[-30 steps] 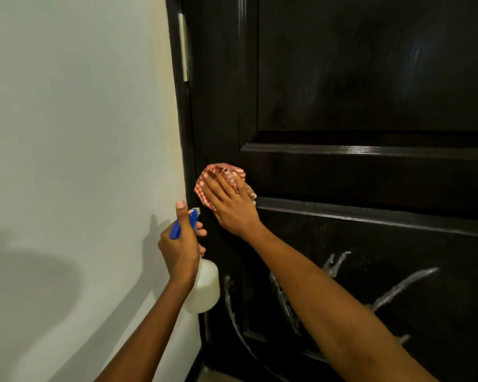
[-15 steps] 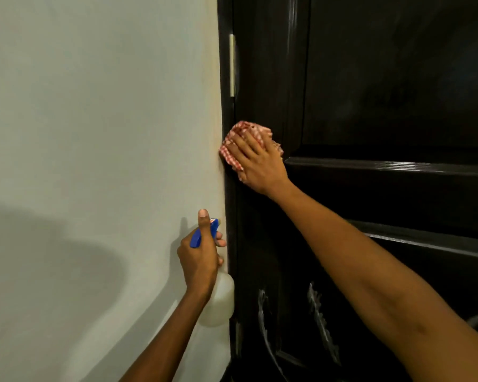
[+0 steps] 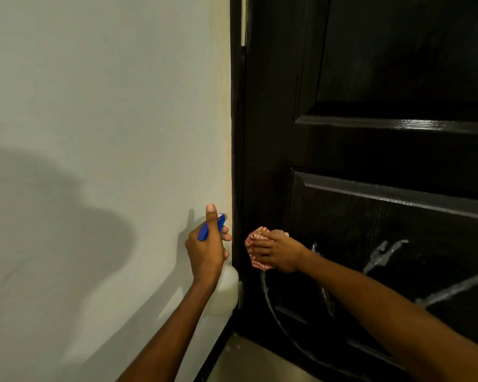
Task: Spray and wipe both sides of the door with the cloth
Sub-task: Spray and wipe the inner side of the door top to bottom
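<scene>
Nearest to us, our two bare forearms reached up from the lower edge of the view. Our left hand [image 3: 206, 253] gripped the neck of a white spray bottle [image 3: 223, 293], fingers curled round its blue trigger head [image 3: 212, 226] and the thumb raised straight along it; the bottle hung in front of the pale wall [image 3: 100, 119], just beside the door's left edge. Our right hand [image 3: 279, 253] pressed a red-and-white checked cloth [image 3: 255, 250] flat against the dark door [image 3: 370, 150], low on its left stile, fingers stretched over the bunched fabric. Beyond it, pale wet streaks [image 3: 384, 253] ran across the lower panel. Farther up, a hinge [image 3: 243, 26] showed at the frame.
</scene>
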Available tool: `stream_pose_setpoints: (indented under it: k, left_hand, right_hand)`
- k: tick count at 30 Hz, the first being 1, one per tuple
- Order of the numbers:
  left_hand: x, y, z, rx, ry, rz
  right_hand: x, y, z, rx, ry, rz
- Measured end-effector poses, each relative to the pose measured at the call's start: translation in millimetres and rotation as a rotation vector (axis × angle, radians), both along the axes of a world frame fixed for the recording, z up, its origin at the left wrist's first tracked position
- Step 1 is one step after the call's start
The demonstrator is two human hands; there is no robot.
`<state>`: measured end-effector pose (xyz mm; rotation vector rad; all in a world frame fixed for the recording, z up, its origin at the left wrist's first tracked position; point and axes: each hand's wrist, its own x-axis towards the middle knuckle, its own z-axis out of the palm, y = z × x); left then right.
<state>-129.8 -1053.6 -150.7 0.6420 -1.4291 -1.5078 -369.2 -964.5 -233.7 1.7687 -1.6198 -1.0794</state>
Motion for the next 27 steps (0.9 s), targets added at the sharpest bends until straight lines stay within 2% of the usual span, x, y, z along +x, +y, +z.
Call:
stream_pose_setpoints:
  k: [2, 6, 8, 11, 18, 22, 24, 27]
  left_hand:
    - [1, 3, -5, 0.013, -0.002, 0.008]
    - [-3, 3, -6, -0.007, -0.009, 0.011]
    - [-8, 4, -5, -0.028, 0.002, -0.011]
    - [-14, 9, 2, -0.047, 0.018, -0.059]
    - [-41, 28, 10, -0.047, 0.003, -0.152]
    - [-60, 44, 14, -0.018, 0.011, -0.259]
    - [-69, 52, 18, -0.015, 0.02, -0.304]
    - [-79, 62, 27, -0.004, 0.002, -0.295]
  right_hand:
    - [-1, 4, 29, -0.098, 0.046, 0.013]
    - [5, 17, 106, -0.74, -0.025, -0.005]
    - [6, 30, 140, -0.983, -0.05, -0.033]
    - [7, 57, 150, -1.056, -0.04, -0.045]
    - [-2, 147, 90, -1.165, 0.004, -0.062]
    - [-1, 215, 60, -1.38, -0.036, -0.284]
    - [4, 223, 42, -1.516, -0.09, -0.38]
    - [7, 210, 27, -1.58, -0.181, -0.432]
